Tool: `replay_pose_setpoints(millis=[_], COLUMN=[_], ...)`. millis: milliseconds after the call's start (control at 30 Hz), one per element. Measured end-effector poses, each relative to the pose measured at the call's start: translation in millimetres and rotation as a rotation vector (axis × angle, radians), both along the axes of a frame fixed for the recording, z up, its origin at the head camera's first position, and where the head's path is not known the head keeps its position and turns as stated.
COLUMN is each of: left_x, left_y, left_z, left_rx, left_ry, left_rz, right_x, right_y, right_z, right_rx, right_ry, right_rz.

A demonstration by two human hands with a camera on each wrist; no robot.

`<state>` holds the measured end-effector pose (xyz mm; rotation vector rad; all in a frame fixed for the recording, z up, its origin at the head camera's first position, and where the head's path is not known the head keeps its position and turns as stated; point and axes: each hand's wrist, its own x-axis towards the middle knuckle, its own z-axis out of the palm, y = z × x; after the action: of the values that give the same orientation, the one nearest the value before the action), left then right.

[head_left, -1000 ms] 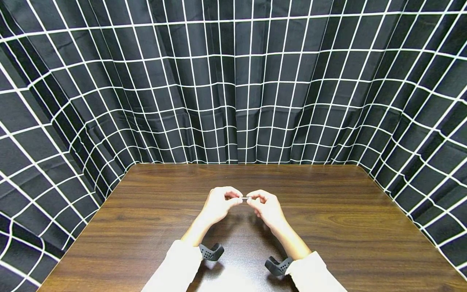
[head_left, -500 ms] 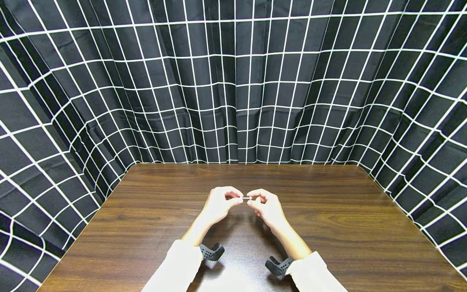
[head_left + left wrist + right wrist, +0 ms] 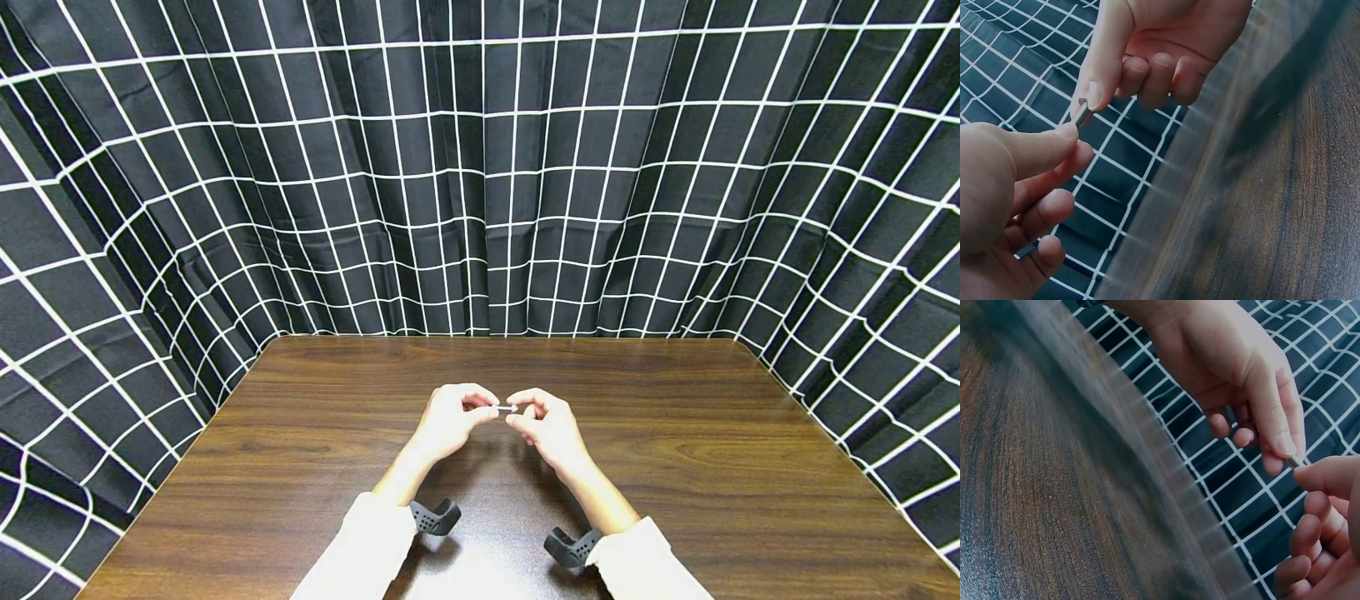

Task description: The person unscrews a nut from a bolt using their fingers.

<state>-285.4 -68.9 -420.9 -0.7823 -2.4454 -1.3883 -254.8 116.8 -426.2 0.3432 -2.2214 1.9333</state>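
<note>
A thin metal pin, perhaps a small bolt (image 3: 506, 407) (image 3: 1082, 115), is held in the air above the table between two hands. My left hand (image 3: 447, 421) (image 3: 1004, 169) pinches one end between thumb and index finger, its other fingers loosely bent. At the opposite, wider end is my right hand (image 3: 553, 429) (image 3: 1329, 531), thumb and index finger around it. In the right wrist view, only a short bit of the pin (image 3: 1292, 463) shows between the fingertips; the fingers cover the rest.
The brown wooden table (image 3: 337, 375) lies beneath both hands. Dark curtains with a white grid (image 3: 480, 192) stand behind the table and along both sides. A black wrist mount is on each forearm, low over the table.
My right thumb and index fingertips have shifted slightly around the pin's wider end, the thumb moving a little left and nearer the body. My left hand looks unmoved.
</note>
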Motion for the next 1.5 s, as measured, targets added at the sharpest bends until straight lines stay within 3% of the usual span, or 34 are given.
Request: replay_pose_setpoints(millis=[133,367,700,933,1100,1267,1500], left_x=[0.3,1.6,3.0,1.8,0.4,1.3,2.1], left_y=[0.3,1.5,2.3,1.5,0.7,0.6,0.1], left_z=[0.0,0.5,0.9,-1.0,-2.5,-0.7,0.4], left_rx=[0.002,0.000,-0.023,-0.024,-0.018,-0.016,-0.015], left_ry=[0.000,0.000,0.000,0.007,0.003,0.001,0.002], left_rz=[-0.002,0.000,0.007,0.000,-0.006,-0.004,0.000], right_x=[-0.6,-1.0,1.7,19.9,22.1,19.6,1.9], right_y=[-1,-2,-4,-7,-9,-8,-4], right_z=[-1.0,-1.1,0.6,28.2,33.7,31.4,4.4], right_rx=[0.045,0.148,0.113,0.075,0.044,0.046,0.050], right_ry=[0.002,-0.098,-0.167,-0.153,-0.172,-0.161,-0.123], right_rz=[-0.037,-0.113,-0.090,-0.006,-0.011,-0.025,-0.050])
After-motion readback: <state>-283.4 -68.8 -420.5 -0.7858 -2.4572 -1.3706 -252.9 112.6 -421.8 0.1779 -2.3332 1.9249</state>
